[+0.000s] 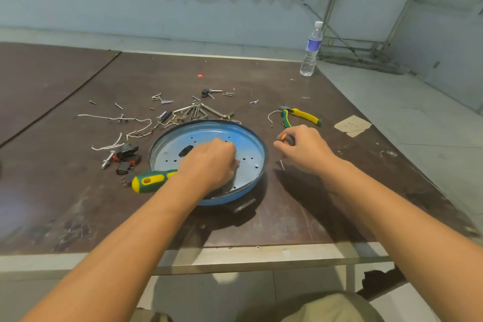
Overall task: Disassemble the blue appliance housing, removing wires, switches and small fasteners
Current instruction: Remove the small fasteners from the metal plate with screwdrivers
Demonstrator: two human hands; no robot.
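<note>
The round blue housing [209,136] sat open side up near the middle of the worktop [78,191], a little toward its front edge. The left hand [209,162] was inside it, fingers curled down onto the perforated floor; whether they pinched anything could not be told. The right hand [303,149] hovered just off the right rim, gripping an orange-handled tool [286,139]. The left hand was nearer; the tool would likely need to cross leftward over the rim

Free table [287,222] room up front; wires [130,125], switches [128,157], screws [162,98], pliers [300,115] around the blue housing [209,136].
</note>
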